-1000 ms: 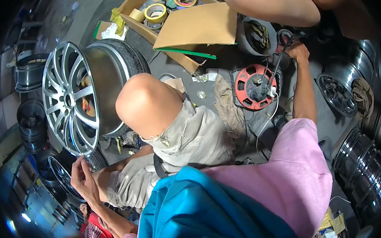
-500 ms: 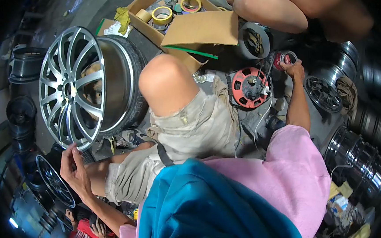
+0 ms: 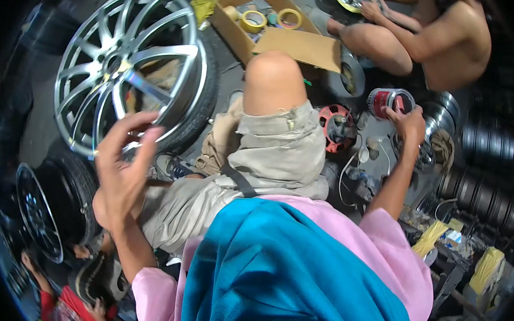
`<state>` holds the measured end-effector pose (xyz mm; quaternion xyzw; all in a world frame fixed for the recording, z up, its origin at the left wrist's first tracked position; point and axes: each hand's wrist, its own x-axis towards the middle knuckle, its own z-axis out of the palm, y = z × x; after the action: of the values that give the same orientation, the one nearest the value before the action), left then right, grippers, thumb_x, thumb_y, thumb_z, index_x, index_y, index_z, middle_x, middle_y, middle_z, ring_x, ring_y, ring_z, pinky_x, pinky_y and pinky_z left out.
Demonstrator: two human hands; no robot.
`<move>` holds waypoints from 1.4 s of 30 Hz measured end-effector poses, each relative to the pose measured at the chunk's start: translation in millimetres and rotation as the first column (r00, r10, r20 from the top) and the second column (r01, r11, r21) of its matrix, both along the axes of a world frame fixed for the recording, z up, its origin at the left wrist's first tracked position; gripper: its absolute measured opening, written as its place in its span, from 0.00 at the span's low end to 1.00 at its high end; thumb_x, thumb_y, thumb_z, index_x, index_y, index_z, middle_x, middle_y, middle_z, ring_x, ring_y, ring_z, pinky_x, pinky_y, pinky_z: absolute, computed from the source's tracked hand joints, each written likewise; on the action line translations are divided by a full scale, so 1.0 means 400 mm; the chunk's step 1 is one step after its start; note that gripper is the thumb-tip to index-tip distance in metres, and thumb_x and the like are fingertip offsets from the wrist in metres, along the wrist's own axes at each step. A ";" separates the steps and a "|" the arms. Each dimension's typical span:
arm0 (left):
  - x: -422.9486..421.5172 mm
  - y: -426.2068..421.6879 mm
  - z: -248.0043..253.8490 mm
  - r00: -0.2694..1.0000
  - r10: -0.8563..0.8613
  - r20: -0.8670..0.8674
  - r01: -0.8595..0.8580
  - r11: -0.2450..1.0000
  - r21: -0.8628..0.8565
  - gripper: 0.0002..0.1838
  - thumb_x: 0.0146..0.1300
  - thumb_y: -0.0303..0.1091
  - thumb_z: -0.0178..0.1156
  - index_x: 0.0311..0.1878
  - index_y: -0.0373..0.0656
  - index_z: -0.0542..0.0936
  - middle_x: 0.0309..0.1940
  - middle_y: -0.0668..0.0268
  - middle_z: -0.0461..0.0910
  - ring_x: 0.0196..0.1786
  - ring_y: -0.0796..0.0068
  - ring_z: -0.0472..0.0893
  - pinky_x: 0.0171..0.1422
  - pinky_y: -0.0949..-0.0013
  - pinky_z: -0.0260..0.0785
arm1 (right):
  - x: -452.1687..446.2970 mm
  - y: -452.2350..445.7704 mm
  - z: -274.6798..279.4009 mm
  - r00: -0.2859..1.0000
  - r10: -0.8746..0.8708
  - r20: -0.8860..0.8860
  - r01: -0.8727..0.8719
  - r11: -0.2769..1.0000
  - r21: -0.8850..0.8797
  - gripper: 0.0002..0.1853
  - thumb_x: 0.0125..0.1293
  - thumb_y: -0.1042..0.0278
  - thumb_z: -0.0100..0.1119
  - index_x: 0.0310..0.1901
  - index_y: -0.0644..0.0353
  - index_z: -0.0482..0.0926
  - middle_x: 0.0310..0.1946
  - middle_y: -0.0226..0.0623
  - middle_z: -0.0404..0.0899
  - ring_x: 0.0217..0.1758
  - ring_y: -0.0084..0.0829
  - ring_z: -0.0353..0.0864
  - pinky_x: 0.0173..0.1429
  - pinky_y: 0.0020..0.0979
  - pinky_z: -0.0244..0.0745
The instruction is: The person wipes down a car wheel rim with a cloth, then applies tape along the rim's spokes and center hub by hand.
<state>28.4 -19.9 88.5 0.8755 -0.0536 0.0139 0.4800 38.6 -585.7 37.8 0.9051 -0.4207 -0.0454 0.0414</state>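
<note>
On the right, my right hand (image 3: 410,125) is closed on the rim of a metal can (image 3: 379,102) with a red label, its thumb and fingers at the near edge. Something reddish shows at the can's mouth. My left hand (image 3: 122,172) is raised on the left with its fingers bent and a gap between thumb and fingers; I see nothing held in it. Just beyond it stands a large silver multi-spoke wheel rim (image 3: 113,65), with a tyre (image 3: 205,97) behind it. The left fingertips overlap the rim's lower spokes in view; whether they touch I cannot tell.
A cardboard box (image 3: 297,49) with several tape rolls lies ahead. A red cable reel (image 3: 336,128) sits near my knee. Another person (image 3: 456,37) squats at the top right. A dark wheel (image 3: 42,211) stands at left, and another person in red (image 3: 74,303) is at the lower left.
My left hand has risen, moving up and right in view to the rim's lower edge. My right hand has shifted right with the can, which now shows more fully. The camera view has shifted.
</note>
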 end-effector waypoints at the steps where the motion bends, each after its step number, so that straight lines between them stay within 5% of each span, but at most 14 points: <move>1: -0.002 -0.014 -0.007 0.996 -0.080 -0.043 0.074 0.990 -0.121 0.14 0.69 0.26 0.69 0.57 0.37 0.86 0.45 0.63 0.87 0.47 0.76 0.85 0.54 0.72 0.77 | -0.001 0.064 0.051 0.994 0.096 0.054 -0.096 0.995 -0.005 0.55 0.42 0.33 0.84 0.64 0.67 0.74 0.56 0.55 0.86 0.60 0.54 0.86 0.63 0.49 0.80; 4: -0.008 -0.066 -0.017 0.971 -0.227 -0.069 0.186 0.910 -0.370 0.26 0.67 0.34 0.74 0.66 0.39 0.81 0.53 0.59 0.87 0.55 0.72 0.85 0.58 0.69 0.78 | 0.021 0.207 0.187 0.890 0.386 0.244 -0.410 0.911 0.054 0.52 0.41 0.35 0.86 0.63 0.61 0.76 0.54 0.53 0.87 0.56 0.49 0.89 0.61 0.43 0.81; 8: 0.025 -0.089 -0.007 0.960 -0.270 -0.079 0.217 0.889 -0.403 0.48 0.62 0.50 0.78 0.78 0.38 0.66 0.72 0.49 0.74 0.70 0.56 0.78 0.69 0.57 0.76 | 0.089 0.428 0.327 0.577 0.573 0.581 -0.785 0.587 0.200 0.49 0.49 0.59 0.88 0.71 0.63 0.71 0.51 0.46 0.87 0.53 0.34 0.88 0.58 0.34 0.82; 12: 0.046 -0.104 0.029 0.980 -0.029 0.194 0.103 0.918 -0.382 0.70 0.48 0.69 0.80 0.79 0.26 0.58 0.70 0.35 0.71 0.73 0.44 0.73 0.73 0.57 0.72 | 0.187 0.603 0.387 0.266 0.685 0.678 -0.964 0.197 0.179 0.52 0.54 0.69 0.85 0.77 0.65 0.62 0.52 0.47 0.86 0.54 0.32 0.87 0.59 0.30 0.83; 14: 0.042 -0.095 0.026 0.886 0.242 0.395 -0.080 0.919 -0.386 0.73 0.45 0.67 0.83 0.79 0.23 0.54 0.66 0.37 0.74 0.71 0.47 0.75 0.74 0.60 0.70 | 0.203 0.747 0.428 0.078 0.754 0.652 -0.990 -0.017 0.139 0.53 0.55 0.69 0.84 0.79 0.62 0.61 0.51 0.45 0.88 0.53 0.31 0.87 0.58 0.30 0.83; 17: -0.033 0.026 0.067 0.895 0.368 0.252 -0.119 0.741 -0.660 0.72 0.44 0.68 0.83 0.74 0.21 0.54 0.65 0.37 0.72 0.69 0.47 0.76 0.74 0.54 0.71 | 0.200 0.946 0.461 -0.112 0.763 0.636 -0.964 -0.238 0.116 0.52 0.54 0.67 0.84 0.79 0.61 0.63 0.47 0.42 0.90 0.49 0.29 0.89 0.54 0.30 0.84; 20: -0.160 0.177 0.085 0.821 0.501 0.274 -0.138 0.640 -0.756 0.61 0.54 0.60 0.80 0.78 0.33 0.56 0.64 0.51 0.76 0.62 0.61 0.82 0.63 0.59 0.80 | 0.123 1.198 0.451 -0.347 0.642 0.683 -0.881 -0.473 -0.002 0.47 0.53 0.60 0.85 0.72 0.64 0.70 0.42 0.42 0.90 0.42 0.28 0.89 0.48 0.30 0.85; 22: -0.220 0.239 0.093 0.694 0.676 0.248 -0.291 0.578 -0.762 0.44 0.67 0.39 0.73 0.78 0.38 0.59 0.59 0.59 0.75 0.55 0.75 0.79 0.51 0.74 0.79 | 0.091 1.331 0.441 -0.435 0.567 0.700 -0.782 -0.623 0.019 0.46 0.51 0.49 0.86 0.66 0.66 0.76 0.38 0.45 0.89 0.38 0.31 0.90 0.45 0.34 0.84; 23: -0.260 0.267 0.085 0.659 0.722 0.210 -0.360 0.548 -0.755 0.47 0.66 0.41 0.75 0.80 0.38 0.57 0.62 0.58 0.74 0.59 0.73 0.79 0.54 0.72 0.80 | 0.060 1.379 0.437 -0.431 0.568 0.701 -0.781 -0.625 0.026 0.46 0.51 0.49 0.86 0.66 0.66 0.76 0.38 0.45 0.89 0.38 0.31 0.90 0.45 0.34 0.84; 25: -0.344 0.342 0.033 0.596 0.779 0.194 -0.388 0.491 -0.780 0.45 0.66 0.41 0.75 0.78 0.38 0.60 0.60 0.57 0.76 0.59 0.71 0.81 0.55 0.71 0.81 | -0.010 1.468 0.426 -0.639 0.471 0.608 -0.699 -0.686 -0.203 0.43 0.52 0.42 0.83 0.55 0.71 0.74 0.30 0.52 0.85 0.37 0.47 0.89 0.44 0.42 0.85; 31: -0.623 0.488 -0.160 0.501 0.862 -0.076 -0.562 0.258 -0.786 0.52 0.66 0.62 0.68 0.80 0.38 0.57 0.69 0.50 0.73 0.67 0.55 0.80 0.68 0.46 0.78 | -0.106 1.698 0.260 -0.629 0.414 0.658 -0.563 -0.826 -0.019 0.50 0.45 0.33 0.84 0.54 0.69 0.70 0.31 0.60 0.85 0.40 0.65 0.86 0.43 0.56 0.81; 35: -0.761 0.537 -0.299 0.208 0.907 -0.367 -0.689 -0.130 -0.713 0.59 0.60 0.74 0.67 0.81 0.40 0.58 0.73 0.50 0.70 0.75 0.52 0.74 0.75 0.43 0.71 | -0.101 1.703 0.168 -0.503 0.472 0.724 -0.526 -0.832 0.177 0.52 0.51 0.33 0.81 0.64 0.69 0.71 0.38 0.63 0.86 0.49 0.60 0.87 0.51 0.54 0.81; 37: -0.830 0.588 -0.392 0.147 0.892 -0.427 -0.699 -0.211 -0.683 0.59 0.58 0.76 0.67 0.80 0.43 0.59 0.74 0.53 0.69 0.75 0.53 0.73 0.77 0.43 0.69 | -0.092 1.738 0.063 -0.507 0.561 0.655 -0.594 -0.777 0.206 0.51 0.46 0.34 0.84 0.61 0.70 0.79 0.41 0.56 0.89 0.46 0.45 0.93 0.53 0.43 0.85; 42: -0.968 0.753 -0.654 -0.064 0.800 -0.596 -0.698 -0.463 -0.547 0.56 0.55 0.74 0.72 0.76 0.41 0.68 0.67 0.57 0.78 0.68 0.54 0.79 0.67 0.45 0.78 | -0.090 1.728 -0.032 -0.351 0.627 0.695 -0.589 -0.725 0.357 0.48 0.44 0.28 0.83 0.53 0.68 0.83 0.32 0.53 0.88 0.41 0.50 0.92 0.51 0.44 0.84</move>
<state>-358.6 281.4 -173.3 0.2730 0.5879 0.4301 0.6283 2.7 105.6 24.8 0.6975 0.6085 -0.1850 -0.3301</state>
